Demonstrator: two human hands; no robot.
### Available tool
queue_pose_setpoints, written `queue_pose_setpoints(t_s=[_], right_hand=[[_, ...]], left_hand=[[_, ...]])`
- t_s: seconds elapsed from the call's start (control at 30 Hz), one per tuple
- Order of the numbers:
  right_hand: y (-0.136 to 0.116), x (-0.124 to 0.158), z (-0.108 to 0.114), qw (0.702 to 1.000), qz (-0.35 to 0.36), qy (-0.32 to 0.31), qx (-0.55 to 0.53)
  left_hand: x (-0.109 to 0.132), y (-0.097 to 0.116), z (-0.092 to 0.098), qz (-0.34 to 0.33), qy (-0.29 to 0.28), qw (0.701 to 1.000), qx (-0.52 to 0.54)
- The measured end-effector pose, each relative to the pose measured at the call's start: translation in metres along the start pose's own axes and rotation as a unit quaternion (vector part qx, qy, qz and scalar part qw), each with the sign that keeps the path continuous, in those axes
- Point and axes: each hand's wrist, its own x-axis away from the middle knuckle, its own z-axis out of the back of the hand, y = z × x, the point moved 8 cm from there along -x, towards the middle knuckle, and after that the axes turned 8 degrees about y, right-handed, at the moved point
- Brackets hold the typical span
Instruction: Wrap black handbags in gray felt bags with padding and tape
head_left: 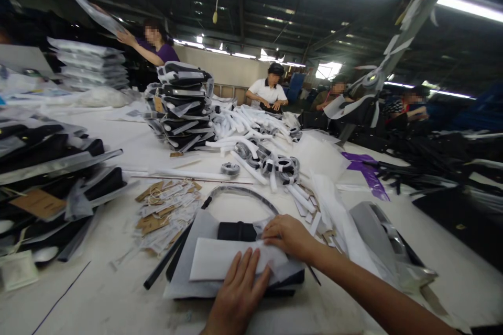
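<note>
A black handbag [279, 292] lies on the table in front of me, its looped handle [243, 190] wrapped in clear film and pointing away. Translucent wrapping paper [183, 267] covers much of the bag, and a folded white foam sheet [212, 259] rests across it. My left hand [240, 290] lies flat on the foam sheet with fingers stretched out. At the sheet's right end my right hand [288, 238] has its fingers closed on the wrapping paper. A dark rolled part [236, 231] of the bag shows just beyond the foam.
Paper tags [167, 214] lie left of the bag. Stacked wrapped bags [181, 107] stand behind, another pile [51, 183] at left. White foam strips [251, 120] and film rolls [230, 168] fill the middle. A tape dispenser [387, 235] sits at right. Several people work farther back.
</note>
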Motion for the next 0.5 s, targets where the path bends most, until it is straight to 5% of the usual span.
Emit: queue_pose_setpoints(t_s=[0.17, 0.3, 0.5], right_hand=[[-0.002, 0.003, 0.011, 0.999, -0.014, 0.034, -0.013], [0.000, 0.011, 0.006, 0.997, -0.026, -0.003, -0.070], [0.016, 0.012, -0.001, 0.988, -0.117, -0.001, -0.102]], left_hand=[[-0.002, -0.003, 0.005, 0.031, 0.033, 0.998, 0.031], [-0.002, -0.002, 0.004, 0.025, 0.028, 0.999, 0.035], [-0.002, -0.002, 0.003, 0.018, 0.015, 0.999, 0.036]])
